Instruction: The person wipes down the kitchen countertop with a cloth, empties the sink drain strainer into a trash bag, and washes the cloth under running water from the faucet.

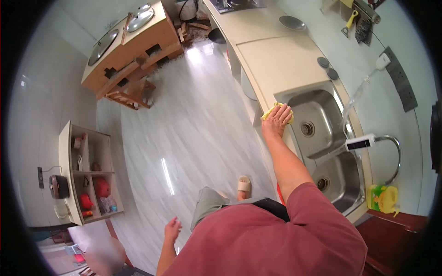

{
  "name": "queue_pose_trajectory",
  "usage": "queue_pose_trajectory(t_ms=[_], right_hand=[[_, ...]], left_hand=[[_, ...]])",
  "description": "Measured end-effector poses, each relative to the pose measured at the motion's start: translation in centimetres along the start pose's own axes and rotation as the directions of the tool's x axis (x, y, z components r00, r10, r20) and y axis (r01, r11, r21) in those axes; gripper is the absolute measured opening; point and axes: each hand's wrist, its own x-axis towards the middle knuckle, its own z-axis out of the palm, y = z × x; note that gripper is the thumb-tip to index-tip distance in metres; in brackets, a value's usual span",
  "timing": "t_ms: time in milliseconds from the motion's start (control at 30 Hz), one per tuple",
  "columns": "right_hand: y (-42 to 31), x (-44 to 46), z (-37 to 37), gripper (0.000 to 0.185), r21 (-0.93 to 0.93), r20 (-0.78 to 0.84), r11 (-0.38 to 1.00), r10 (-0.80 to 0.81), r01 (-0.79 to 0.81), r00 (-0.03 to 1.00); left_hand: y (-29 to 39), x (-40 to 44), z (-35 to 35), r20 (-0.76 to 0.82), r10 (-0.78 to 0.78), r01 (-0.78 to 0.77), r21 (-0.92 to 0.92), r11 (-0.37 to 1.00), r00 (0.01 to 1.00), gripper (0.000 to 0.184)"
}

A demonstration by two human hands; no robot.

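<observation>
My right hand (pixel 277 118) is draped over a crumpled yellow cloth (pixel 266 115), fabric poking out around my fingers, on the smooth beige counter left of the shiny, round-cornered steel far basin (pixel 317 103). Can't tell if I'm gripping it. Left hand (pixel 172 229) dangles loose, holding nothing.

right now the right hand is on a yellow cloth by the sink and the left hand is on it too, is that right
Not quite: the head view shows the left hand off the yellow cloth, held away from the counter and touching nothing visible. The right hand is on the cloth by the sink, as you say.
</observation>
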Motion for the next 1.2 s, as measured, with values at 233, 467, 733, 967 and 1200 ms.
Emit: queue_pose_trajectory(t_ms=[233,467,733,967,1200], right_hand=[[-8.1,11.4,0.3,0.097,-0.031,-0.079,0.996,0.083,-0.085,0.993],[-10.9,17.5,1.4,0.095,-0.058,-0.123,0.998,0.016,-0.024,0.992],[-13.2,19.1,1.0,0.093,-0.013,-0.159,0.997,0.078,-0.081,0.984],[-18.1,27.6,2.0,0.077,-0.086,-0.218,0.993,0.056,-0.076,0.974],[-21.0,38.6,0.8,0.047,0.932,-0.212,0.361,0.526,0.009,0.824]], left_hand=[[7.2,6.1,-1.1,0.205,-0.014,-0.057,0.337,0.94,0.979,0.051],[22.0,20.5,-5.6,0.025,-0.098,0.091,0.198,0.976,0.995,0.052],[44.7,39.7,-9.1,0.027,0.164,-0.166,0.125,0.978,0.986,0.054],[57.2,45.8,-5.0,0.205,0.372,-0.421,0.332,0.844,0.906,0.053],[56.5,45.0,-4.3,0.42,0.147,-0.364,0.501,0.785,0.896,0.054]])
